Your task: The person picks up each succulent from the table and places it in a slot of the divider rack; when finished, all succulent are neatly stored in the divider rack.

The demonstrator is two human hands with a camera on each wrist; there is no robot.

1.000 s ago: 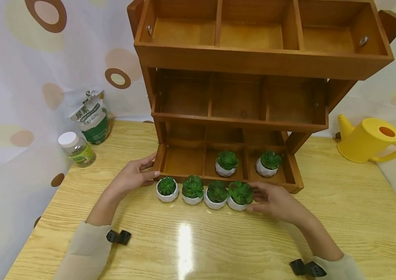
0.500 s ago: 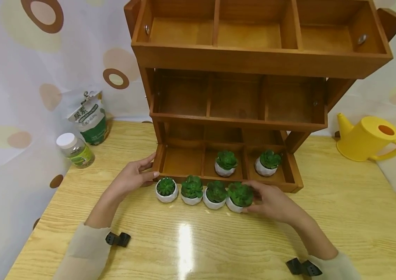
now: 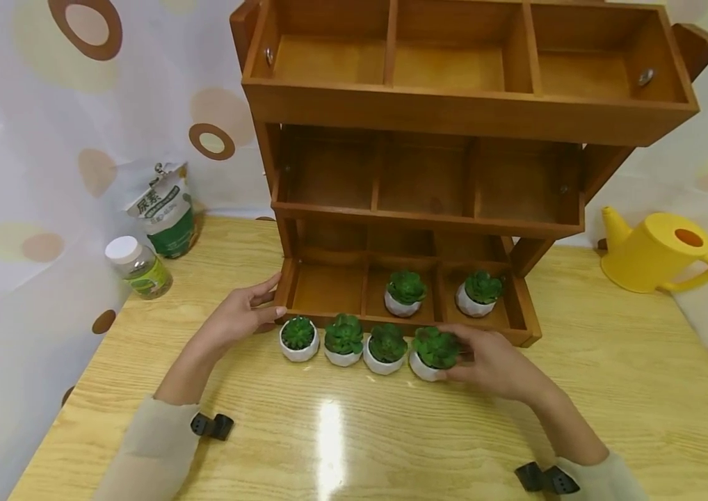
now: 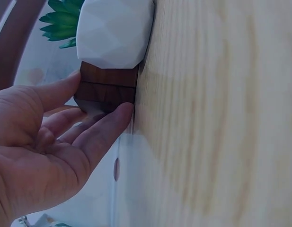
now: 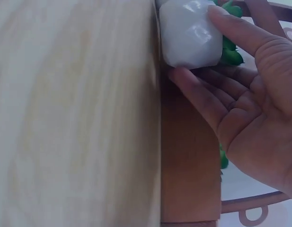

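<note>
A brown wooden three-tier plant shelf (image 3: 467,115) stands on the table. My left hand (image 3: 235,320) grips the left front corner of its bottom tray, thumb and fingers around the dark wood (image 4: 105,90) in the left wrist view. Before the tray stand a spiky succulent (image 3: 298,337), a leafy succulent (image 3: 343,337) and a darker succulent (image 3: 385,348) in white pots. At the right end of this row, my right hand (image 3: 498,365) holds another potted succulent (image 3: 434,348), thumb and fingers about its white faceted pot (image 5: 190,35).
Two potted succulents sit in the bottom tray, one in the middle compartment (image 3: 407,292) and one in the right compartment (image 3: 481,292). At left stand a white-capped jar (image 3: 141,268) and a green-and-white pouch (image 3: 166,216). A yellow watering can (image 3: 654,250) stands at right.
My right hand first closed in around the rightmost succulent's pot, then shifted it slightly right, widening the gap to its neighbour. My left hand stays at the tray corner.
</note>
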